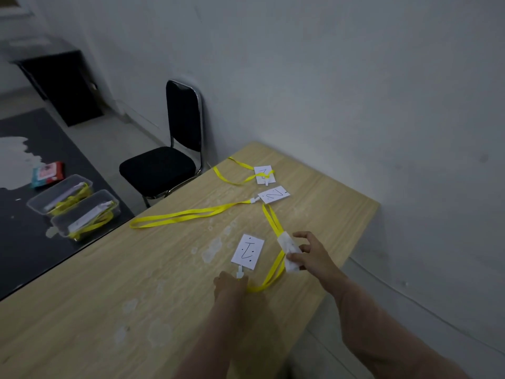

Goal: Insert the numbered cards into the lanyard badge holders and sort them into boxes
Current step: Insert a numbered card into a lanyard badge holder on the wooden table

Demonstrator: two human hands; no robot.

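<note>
The left hand's [231,287] fingers are hidden under its back at the clip of the near badge [247,251], marked 1, so I cannot tell whether it grips. The right hand [308,255] pinches a white piece [288,247], too blurred to identify, on that badge's yellow lanyard [270,277]. Three carded badges lie on the table [136,283], the far ones marked 2 [273,194] and, indistinctly, 3 [263,174]. At far left, two clear boxes [38,205] [58,227] each hold a lanyard.
</note>
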